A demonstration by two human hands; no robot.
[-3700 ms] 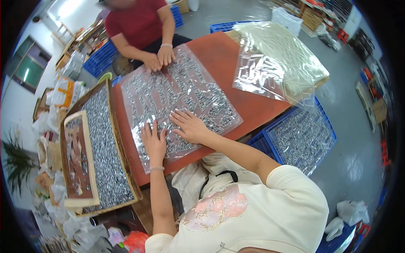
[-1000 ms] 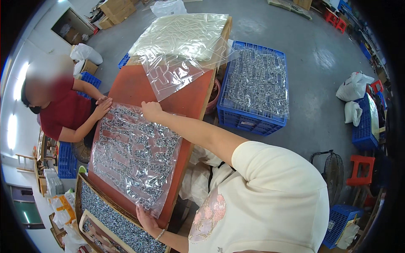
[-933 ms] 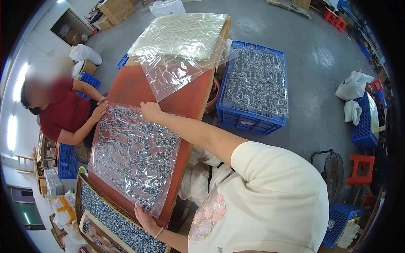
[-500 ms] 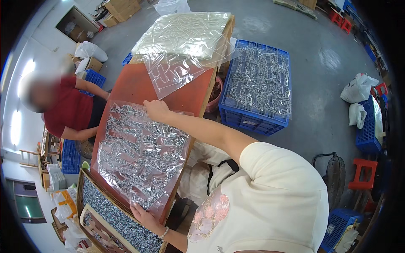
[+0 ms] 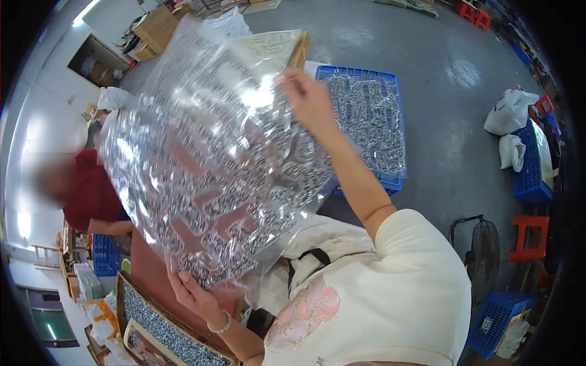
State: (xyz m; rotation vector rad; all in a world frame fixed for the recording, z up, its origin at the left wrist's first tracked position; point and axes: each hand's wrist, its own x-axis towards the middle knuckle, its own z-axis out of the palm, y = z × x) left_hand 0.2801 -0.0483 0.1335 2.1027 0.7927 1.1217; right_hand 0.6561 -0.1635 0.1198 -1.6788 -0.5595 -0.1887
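Note:
A large clear plastic sheet (image 5: 213, 171), covered with silver glittering bits around plain pinkish-looking cut-out shapes, hangs raised and tilted between my hands. My left hand (image 5: 194, 297), with a beaded bracelet at the wrist, grips its lower edge. Up at the right edge of the sheet, my right hand (image 5: 308, 100) pinches it with bent fingers, slightly blurred. Beneath lies the reddish tabletop (image 5: 149, 262), mostly covered from sight. Part of a stack of clear patterned sheets (image 5: 268, 46) shows at the table's far end.
Similar glittering sheets (image 5: 369, 122) lie on a blue crate (image 5: 390, 186) right of the table. A long box (image 5: 177, 314) of grey-blue bits, with a pale cut-out frame (image 5: 131, 332) in it, stands lower left. A person in a red shirt (image 5: 94, 189) is across the table. A fan (image 5: 484, 256) stands right.
The glittering sheet has come up off the tabletop, lifted by both hands and tilted. My right hand has moved up and right; my left hand has risen slightly.

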